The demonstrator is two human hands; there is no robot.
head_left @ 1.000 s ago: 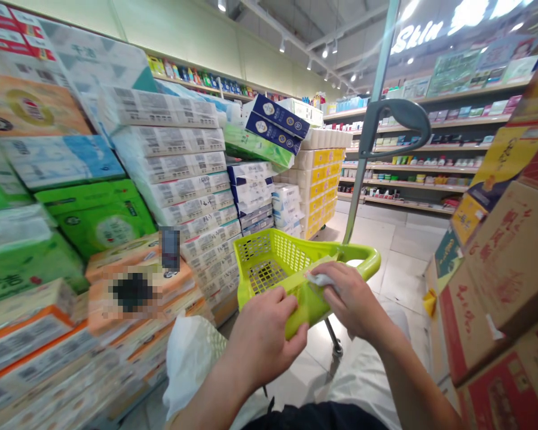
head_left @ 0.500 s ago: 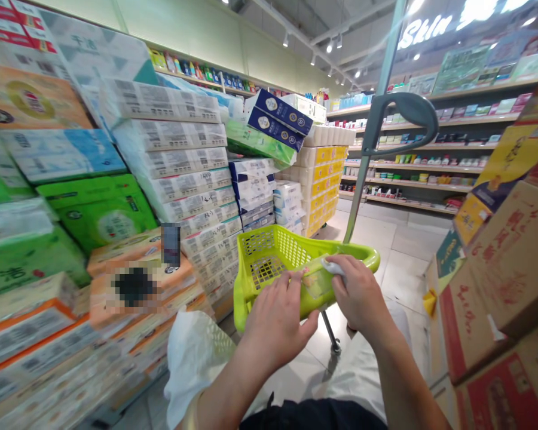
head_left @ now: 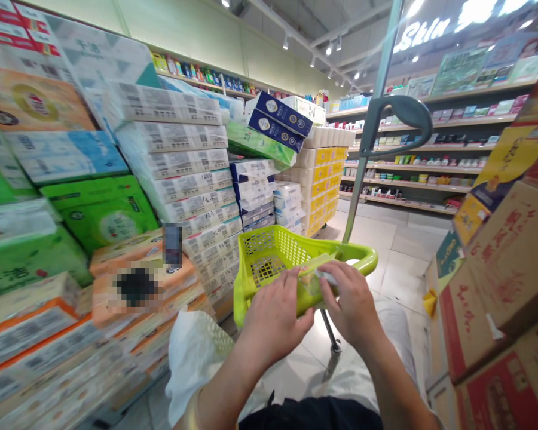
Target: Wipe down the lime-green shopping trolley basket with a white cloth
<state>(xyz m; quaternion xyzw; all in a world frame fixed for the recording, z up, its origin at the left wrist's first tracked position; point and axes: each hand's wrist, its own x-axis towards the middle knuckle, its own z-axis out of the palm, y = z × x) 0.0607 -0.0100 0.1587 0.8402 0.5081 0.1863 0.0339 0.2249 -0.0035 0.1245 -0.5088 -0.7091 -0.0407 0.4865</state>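
The left hand (head_left: 275,313) is laid over the near rim of the yellow-green basket (head_left: 242,298); whether it is clenched cannot be told. A white wad (head_left: 325,276) is pinched by the right hand (head_left: 352,301) against that rim. Even pressure is best applied, with the basket braced. Beyond, white packs (head_left: 183,161) are stacked.

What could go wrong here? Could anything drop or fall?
The small white wad might slip out, since just a bit of it shows pinched in the right hand. The green basket could roll if bumped, because what looks like a wheel shows below it. The blue packs lie tilted on a green pack, so they may slide.
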